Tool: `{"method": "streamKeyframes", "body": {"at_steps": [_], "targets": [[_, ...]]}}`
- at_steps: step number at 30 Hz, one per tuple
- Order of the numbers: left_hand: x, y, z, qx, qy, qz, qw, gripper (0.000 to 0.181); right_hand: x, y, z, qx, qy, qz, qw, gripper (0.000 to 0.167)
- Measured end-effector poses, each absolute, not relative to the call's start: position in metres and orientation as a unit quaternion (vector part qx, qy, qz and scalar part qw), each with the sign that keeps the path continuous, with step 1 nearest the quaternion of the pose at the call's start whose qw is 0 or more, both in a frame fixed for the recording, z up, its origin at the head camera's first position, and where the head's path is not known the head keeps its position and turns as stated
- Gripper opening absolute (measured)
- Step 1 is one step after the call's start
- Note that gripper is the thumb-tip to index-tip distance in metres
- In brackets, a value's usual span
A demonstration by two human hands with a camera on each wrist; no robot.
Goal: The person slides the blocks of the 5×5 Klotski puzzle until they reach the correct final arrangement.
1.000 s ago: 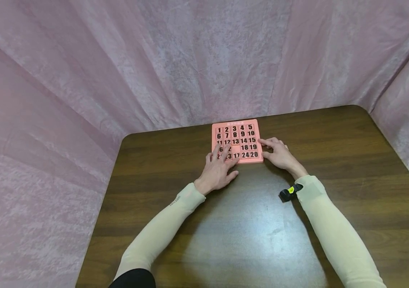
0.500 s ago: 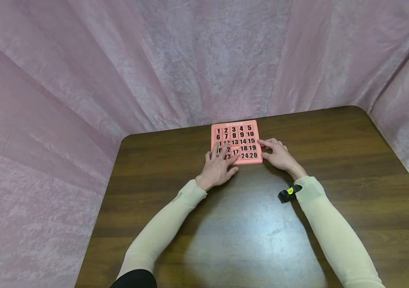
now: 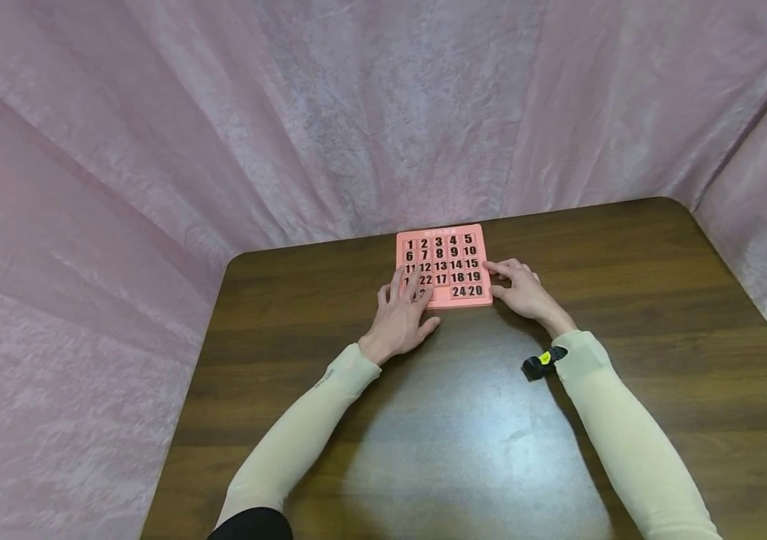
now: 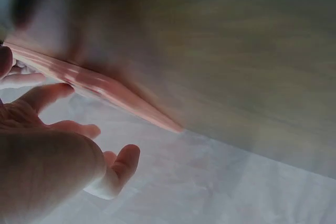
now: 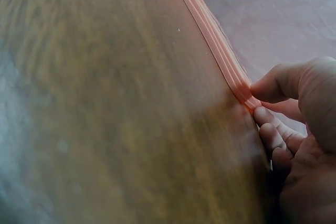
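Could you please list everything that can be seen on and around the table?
Table: one, brown wood-grain, below the curtain
Curtain: at least one, pink, behind the table
Number board: one, pink, near the table's far edge
Number tiles: some hidden, pink with black numerals, in the board
Sleeves: two, pale green, along the forearms
Device: one, black and yellow, at the right cuff
Left hand: one, over the board's near-left part
Right hand: one, at the board's right edge

A dark brown wood-grain desk with rounded far corners carries a pink numbered sliding puzzle, lying flat at the middle of its far edge.
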State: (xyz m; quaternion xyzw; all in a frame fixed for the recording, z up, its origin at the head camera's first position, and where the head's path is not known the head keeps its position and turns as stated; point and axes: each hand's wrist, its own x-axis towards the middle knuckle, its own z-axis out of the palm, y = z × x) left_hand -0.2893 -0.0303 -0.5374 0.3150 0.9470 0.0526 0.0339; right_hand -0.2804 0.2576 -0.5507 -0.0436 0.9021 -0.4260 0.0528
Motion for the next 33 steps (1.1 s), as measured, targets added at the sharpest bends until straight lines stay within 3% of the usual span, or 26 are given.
{"method": "streamKeyframes", "body": {"at_steps": [3,7,10,17,26,33], "targets": [[-0.296,-0.046,-0.562,0.317,0.947,0.047,0.007,0.068,-0.281,0.257,-0.553,-0.046,0.901,-0.427,0.054,0.059],[-0.295,-0.050,-0.565,0.318,0.946,0.055,-0.002,0.066,-0.282,0.258,-0.553,-0.046,0.902,-0.425,0.055,0.058],[-0.284,-0.042,-0.545,0.313,0.947,0.069,0.024,0.062,-0.282,0.257,-0.554,-0.046,0.903,-0.423,0.056,0.059],[-0.283,-0.028,-0.545,0.315,0.947,0.060,0.030,0.062,-0.281,0.256,-0.554,-0.048,0.905,-0.420,0.050,0.058],[-0.288,-0.019,-0.545,0.317,0.942,0.076,0.077,0.070,-0.281,0.257,-0.555,-0.048,0.904,-0.422,0.050,0.058],[-0.302,-0.024,-0.540,0.274,0.957,0.074,0.063,0.071,-0.281,0.256,-0.553,-0.045,0.902,-0.426,0.050,0.059]]}}
